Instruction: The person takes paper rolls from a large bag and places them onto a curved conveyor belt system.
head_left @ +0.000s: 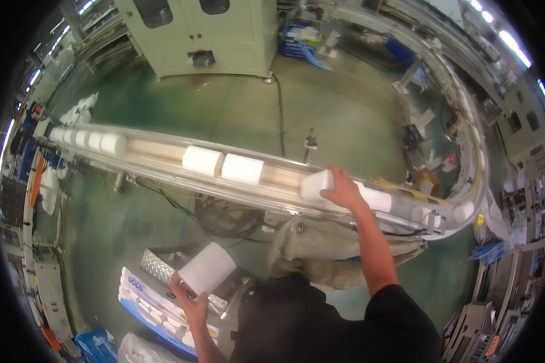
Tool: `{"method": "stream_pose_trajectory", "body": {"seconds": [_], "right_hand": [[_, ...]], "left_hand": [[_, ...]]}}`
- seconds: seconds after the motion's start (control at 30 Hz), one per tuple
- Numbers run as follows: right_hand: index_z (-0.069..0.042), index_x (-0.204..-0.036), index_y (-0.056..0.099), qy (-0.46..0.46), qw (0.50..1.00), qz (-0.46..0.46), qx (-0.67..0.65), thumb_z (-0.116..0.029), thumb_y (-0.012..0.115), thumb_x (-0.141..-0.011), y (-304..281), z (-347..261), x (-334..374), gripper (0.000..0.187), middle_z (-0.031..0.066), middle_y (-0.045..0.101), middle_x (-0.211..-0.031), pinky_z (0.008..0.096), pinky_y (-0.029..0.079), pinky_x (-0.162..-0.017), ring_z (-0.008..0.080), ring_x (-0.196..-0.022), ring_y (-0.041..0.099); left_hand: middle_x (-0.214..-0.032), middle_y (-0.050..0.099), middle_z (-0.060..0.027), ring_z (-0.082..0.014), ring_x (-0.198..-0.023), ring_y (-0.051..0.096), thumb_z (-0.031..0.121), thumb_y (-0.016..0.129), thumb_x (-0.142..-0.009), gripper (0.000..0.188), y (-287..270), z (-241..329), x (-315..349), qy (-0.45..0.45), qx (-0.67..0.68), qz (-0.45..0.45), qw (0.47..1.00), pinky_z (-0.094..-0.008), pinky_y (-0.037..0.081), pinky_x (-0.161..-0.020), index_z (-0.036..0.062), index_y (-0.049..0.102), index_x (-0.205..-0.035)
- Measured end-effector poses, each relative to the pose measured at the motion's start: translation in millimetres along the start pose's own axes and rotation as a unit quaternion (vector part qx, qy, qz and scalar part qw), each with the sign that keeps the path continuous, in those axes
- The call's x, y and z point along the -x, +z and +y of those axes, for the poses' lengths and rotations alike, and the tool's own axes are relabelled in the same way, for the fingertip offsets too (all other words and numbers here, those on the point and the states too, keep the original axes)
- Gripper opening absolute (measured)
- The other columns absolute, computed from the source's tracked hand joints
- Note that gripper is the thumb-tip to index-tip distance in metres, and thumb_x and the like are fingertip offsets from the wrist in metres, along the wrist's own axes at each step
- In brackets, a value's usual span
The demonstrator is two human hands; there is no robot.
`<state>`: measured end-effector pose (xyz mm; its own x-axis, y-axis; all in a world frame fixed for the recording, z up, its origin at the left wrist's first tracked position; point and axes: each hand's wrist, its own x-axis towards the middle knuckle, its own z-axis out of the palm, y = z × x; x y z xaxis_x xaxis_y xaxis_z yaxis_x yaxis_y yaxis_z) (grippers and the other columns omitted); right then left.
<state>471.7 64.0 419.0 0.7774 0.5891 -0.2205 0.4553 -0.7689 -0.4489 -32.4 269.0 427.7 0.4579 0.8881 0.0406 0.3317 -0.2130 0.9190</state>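
My left hand (191, 302) is closed round the lower end of a white paper roll (208, 269), tilted, above a metal box with a patterned plate (157, 264). Over the conveyor (278, 177), my right hand (345, 192) grips the right end of another white paper roll (316, 185). Its fingers wrap over the top edge, and the thumb lies on the near side. Two more rolls (242, 169) lie end to end on the belt to the left. Just right of my right hand rests another roll (375, 198), partly hidden by the wrist.
A row of rolls (91, 140) lines the conveyor's far left; its right end curves away. Below my left hand sits a blue-and-white pack of rolls (154, 311). A grey-brown cloth cover (315, 248) lies in front of me, beside coiled cables (227, 218). A pale cabinet (203, 36) stands beyond.
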Motion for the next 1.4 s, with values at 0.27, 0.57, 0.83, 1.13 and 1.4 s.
{"method": "stream_pose_trajectory", "body": {"seconds": [0.27,0.57,0.83,1.13,1.4], "right_hand": [[-0.001,-0.148,0.038,0.015,0.965,0.017,-0.262,-0.031,0.082,-0.069,49.3,-17.6,-15.0,0.095,0.0288,0.056,-0.135,0.042,0.044,-0.106,0.0392,-0.125,0.056],[-0.003,-0.154,0.032,-0.055,0.945,-0.035,-0.322,-0.014,0.077,-0.081,36.2,-168.5,31.4,0.087,0.0224,0.059,-0.131,0.0364,0.053,-0.085,0.0213,-0.079,0.065],[-0.014,-0.152,0.039,-0.497,0.856,0.024,-0.141,-0.012,0.077,-0.076,54.0,-206.7,121.9,0.085,0.0152,0.035,-0.158,0.0463,0.042,-0.111,0.0332,-0.138,0.045],[-0.011,-0.143,0.043,-0.245,0.903,-0.095,-0.34,-0.018,0.084,-0.069,51.6,-111.6,159.7,0.084,0.0116,0.049,-0.14,0.0442,0.044,-0.107,0.0334,-0.134,0.047],[-0.004,-0.153,0.032,0.008,0.769,-0.055,-0.637,-0.016,0.077,-0.084,52.2,-27.6,142.2,0.083,0.0103,0.054,-0.139,0.0388,0.049,-0.101,0.0211,-0.123,0.055]], "left_hand": [[-0.149,0.034,-0.0147,-0.0302,-0.133,0.043,0.041,0.073,-0.075,0.1,-29.0,-20.7,21.7,0.005,0.092,0.107,0.99,-0.0418,0.04,-0.105,0.0003,0.026,-0.154],[-0.144,0.037,-0.0153,-0.0293,-0.137,0.037,0.07,0.074,-0.071,0.116,-18.1,23.8,-27.0,0.026,0.135,0.094,0.986,-0.0425,0.03,-0.114,-0.0025,0.029,-0.15],[-0.142,0.047,-0.0127,-0.0297,-0.13,0.049,0.058,0.072,-0.075,0.1,25.5,16.5,-38.3,-0.133,0.32,-0.063,0.936,-0.0454,0.044,-0.106,0.0083,0.032,-0.152],[-0.134,0.059,-0.0139,-0.0169,-0.082,0.062,0.071,0.039,-0.098,0.087,49.5,16.2,-28.9,-0.175,0.284,-0.366,0.869,-0.0323,0.051,-0.072,0.0078,0.028,-0.157],[-0.122,0.064,-0.0152,-0.0144,-0.067,0.058,0.066,0.037,-0.101,0.076,70.8,-8.3,-21.1,-0.235,0.273,-0.262,0.895,-0.0276,0.045,-0.061,0.0083,0.037,-0.151]]}}
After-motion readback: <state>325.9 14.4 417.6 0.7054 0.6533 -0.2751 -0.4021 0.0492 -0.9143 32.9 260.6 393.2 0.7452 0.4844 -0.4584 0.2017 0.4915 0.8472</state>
